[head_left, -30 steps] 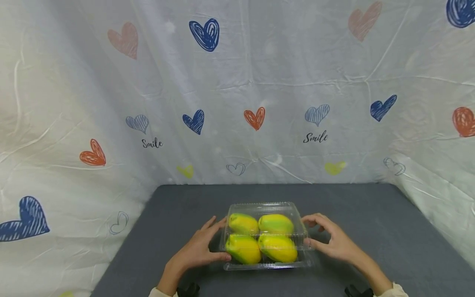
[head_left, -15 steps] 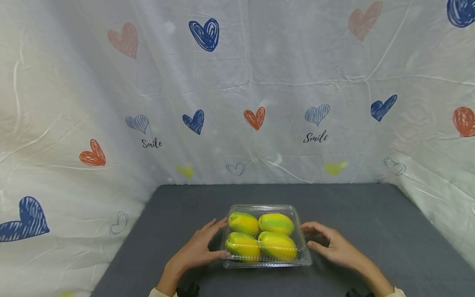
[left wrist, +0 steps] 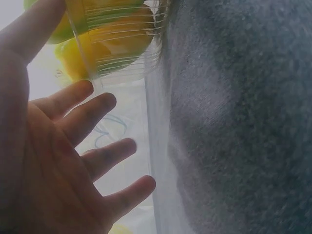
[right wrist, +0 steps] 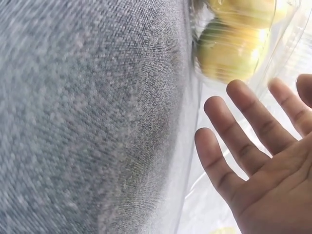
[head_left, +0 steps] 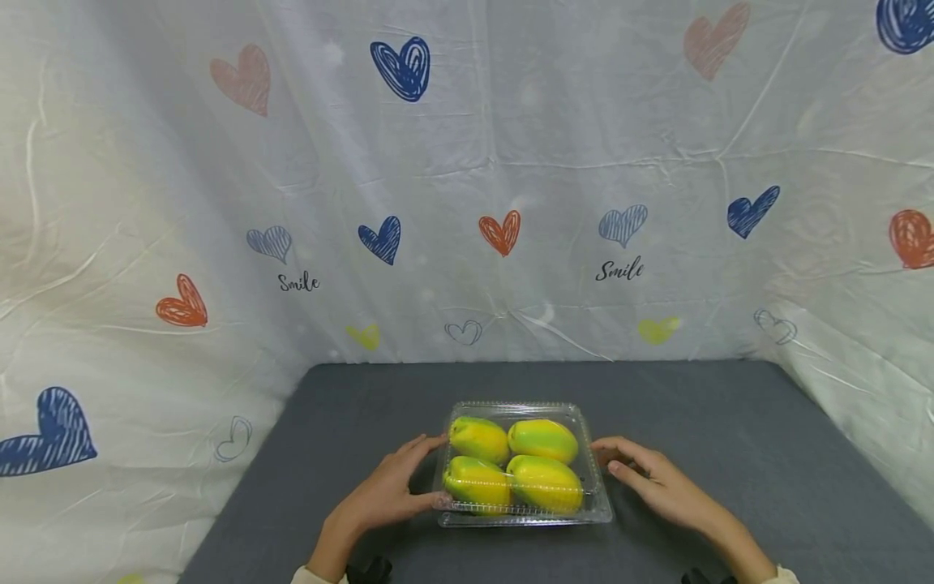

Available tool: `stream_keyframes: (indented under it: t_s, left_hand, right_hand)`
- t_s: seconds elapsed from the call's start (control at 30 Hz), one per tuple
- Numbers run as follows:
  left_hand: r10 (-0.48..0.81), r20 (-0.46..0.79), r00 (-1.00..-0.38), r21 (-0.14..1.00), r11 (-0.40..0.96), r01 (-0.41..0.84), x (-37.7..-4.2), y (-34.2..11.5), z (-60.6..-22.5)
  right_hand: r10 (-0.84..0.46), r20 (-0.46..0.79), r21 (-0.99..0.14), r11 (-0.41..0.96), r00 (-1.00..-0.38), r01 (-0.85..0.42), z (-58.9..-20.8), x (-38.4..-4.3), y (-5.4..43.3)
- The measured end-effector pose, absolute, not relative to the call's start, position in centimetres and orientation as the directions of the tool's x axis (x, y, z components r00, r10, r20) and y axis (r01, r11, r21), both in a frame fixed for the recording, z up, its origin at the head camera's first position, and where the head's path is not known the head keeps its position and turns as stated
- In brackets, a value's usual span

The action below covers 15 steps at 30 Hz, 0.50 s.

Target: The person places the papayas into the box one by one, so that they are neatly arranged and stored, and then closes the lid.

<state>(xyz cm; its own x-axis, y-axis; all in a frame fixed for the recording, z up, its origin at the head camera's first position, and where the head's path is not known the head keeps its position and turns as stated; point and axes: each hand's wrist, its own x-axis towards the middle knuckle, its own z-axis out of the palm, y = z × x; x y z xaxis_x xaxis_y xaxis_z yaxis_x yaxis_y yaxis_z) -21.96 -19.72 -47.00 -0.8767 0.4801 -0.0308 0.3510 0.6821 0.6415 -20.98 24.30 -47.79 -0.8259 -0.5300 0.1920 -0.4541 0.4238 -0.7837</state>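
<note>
A clear plastic clamshell box [head_left: 525,516] stands on the table in the head view, its lid lying down over several yellow-green mangoes [head_left: 543,482]. My left hand [head_left: 390,489] is at the box's left side, thumb at the front left corner and index finger toward the back. Its other fingers spread out straight in the left wrist view, beside the box's wall. At the right side is my right hand [head_left: 660,485], with its fingertips close to the wall; whether they touch it I cannot tell. The right wrist view shows its fingers [right wrist: 231,126] extended and holding nothing.
Dark grey cloth covers the table [head_left: 379,397] under the box. Behind and on both sides hangs a pale curtain [head_left: 547,162] printed with hearts and "Smile".
The box's lid, partly raised at the front a second ago, has come down over the mangoes. My right thumb has left the lid's edge and moved nearer its fingers; the left hand has barely moved.
</note>
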Motion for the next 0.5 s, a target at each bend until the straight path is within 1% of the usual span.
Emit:
stream_keyframes:
  t_s: [0.2, 0.37, 0.5]
  left_hand:
    - [0.524, -0.008, -0.852, 0.699, 0.612, 0.370, -21.9, -20.6, -46.6]
    - [0.513, -0.010, -0.858, 0.784, 0.537, 0.312, -21.9, -21.0, -46.1]
    - [0.509, -0.006, -0.861, 0.825, 0.488, 0.283, -21.9, -20.9, -45.6]
  right_hand:
    - [-0.552, 0.157, -0.828, 0.378, -0.819, -0.413, -47.5, -20.8, 24.3]
    - [-0.545, 0.133, -0.826, 0.401, -0.828, -0.397, -47.4, -20.6, 24.3]
    - [-0.548, 0.165, -0.803, 0.409, -0.820, -0.434, -47.5, -20.6, 24.2]
